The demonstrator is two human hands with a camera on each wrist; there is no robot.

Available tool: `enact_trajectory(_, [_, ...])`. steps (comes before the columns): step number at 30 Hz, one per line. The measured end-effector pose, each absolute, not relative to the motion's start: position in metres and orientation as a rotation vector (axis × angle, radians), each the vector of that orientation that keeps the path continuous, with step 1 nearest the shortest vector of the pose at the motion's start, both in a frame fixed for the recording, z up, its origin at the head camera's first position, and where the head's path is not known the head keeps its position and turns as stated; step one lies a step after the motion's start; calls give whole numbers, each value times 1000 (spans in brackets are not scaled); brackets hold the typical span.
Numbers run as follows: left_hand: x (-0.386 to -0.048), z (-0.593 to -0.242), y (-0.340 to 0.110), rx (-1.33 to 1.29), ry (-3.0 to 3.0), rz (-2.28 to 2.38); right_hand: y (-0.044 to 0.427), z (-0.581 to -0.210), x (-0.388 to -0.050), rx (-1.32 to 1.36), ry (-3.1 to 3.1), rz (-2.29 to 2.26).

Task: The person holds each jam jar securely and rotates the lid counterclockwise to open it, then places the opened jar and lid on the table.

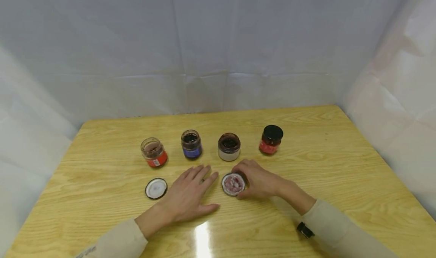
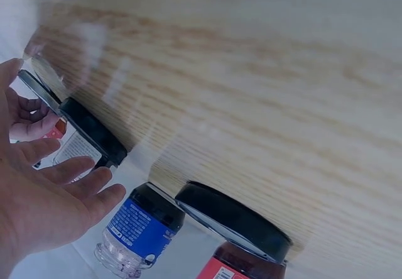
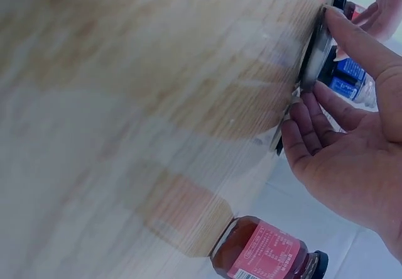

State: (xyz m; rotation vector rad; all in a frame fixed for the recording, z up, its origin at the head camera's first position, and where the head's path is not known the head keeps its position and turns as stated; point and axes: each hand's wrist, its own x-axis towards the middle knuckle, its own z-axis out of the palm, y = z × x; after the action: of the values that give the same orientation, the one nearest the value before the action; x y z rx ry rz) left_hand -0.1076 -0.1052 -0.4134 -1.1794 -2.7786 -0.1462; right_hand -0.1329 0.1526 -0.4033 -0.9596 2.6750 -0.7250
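Observation:
In the head view, my right hand (image 1: 257, 180) holds a jar lid (image 1: 233, 184) by its edge between thumb and fingers; its inside faces up with purplish residue. The right wrist view shows the same lid (image 3: 317, 49) low at the tabletop. My left hand (image 1: 190, 195) is spread with straight fingers, palm down. Beneath it, in the left wrist view, a black lid (image 2: 93, 130) lies on the table, hidden from the head view. To its left lies another lid (image 1: 156, 188), white inside up. Behind the hands stand uncapped jars with white (image 1: 229, 154), blue (image 1: 192, 152) and red (image 1: 157, 160) labels.
A jar with a black lid on (image 1: 271, 139) stands at the right end of the row. A small black object (image 1: 305, 230) shows beside the right sleeve. The wooden table (image 1: 340, 167) is enclosed by pale sheeting (image 1: 204, 42) at the back and sides.

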Motion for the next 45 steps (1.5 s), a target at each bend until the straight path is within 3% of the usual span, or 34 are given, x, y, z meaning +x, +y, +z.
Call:
enact_trajectory(20, [-107,-412,-104,-1149,-2740,-136,163,-401,-126,-986,2696,-708])
enact_trajectory(45, [-123,-391,-83,-1136,-2521,-177,195,-366,-115,-1102,2992,-412])
